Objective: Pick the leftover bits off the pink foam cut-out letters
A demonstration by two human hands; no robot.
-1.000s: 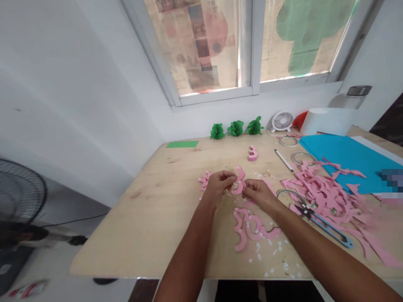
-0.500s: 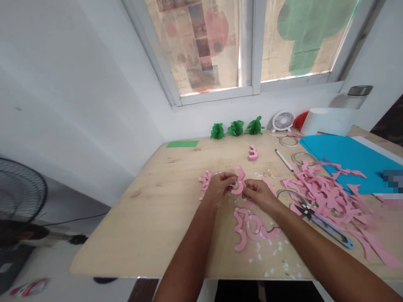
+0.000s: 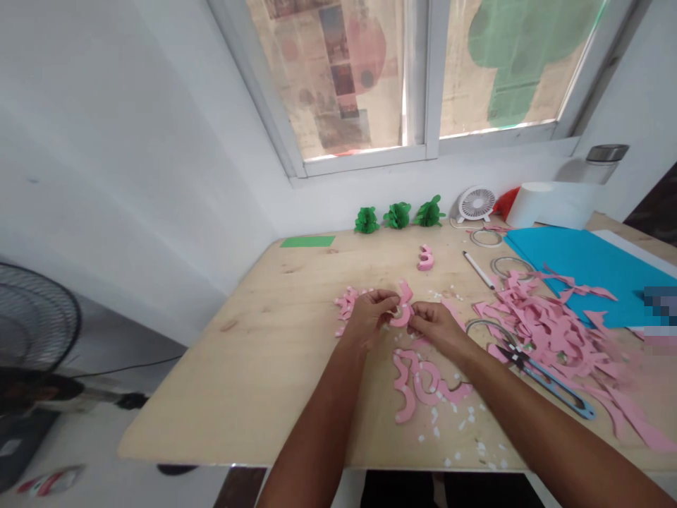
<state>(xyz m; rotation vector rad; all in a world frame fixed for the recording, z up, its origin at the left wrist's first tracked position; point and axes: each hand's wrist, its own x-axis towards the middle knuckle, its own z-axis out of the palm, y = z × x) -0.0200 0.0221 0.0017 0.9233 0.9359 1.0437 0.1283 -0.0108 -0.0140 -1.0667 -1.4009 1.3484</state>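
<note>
My left hand (image 3: 369, 319) and right hand (image 3: 434, 329) pinch one curled pink paper cutout (image 3: 400, 316) between their fingertips, over the wooden desk (image 3: 264, 395); pink paper strips (image 3: 417, 381) lie just below.

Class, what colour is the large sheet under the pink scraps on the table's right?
The sheet is bright blue, shown best in the head view.

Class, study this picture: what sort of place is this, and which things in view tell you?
Probably a small paper-craft workroom: a wooden worktable is strewn with pink paper cut-outs, with blue-handled snips beside them and green paper pom-poms along the wall.
</note>
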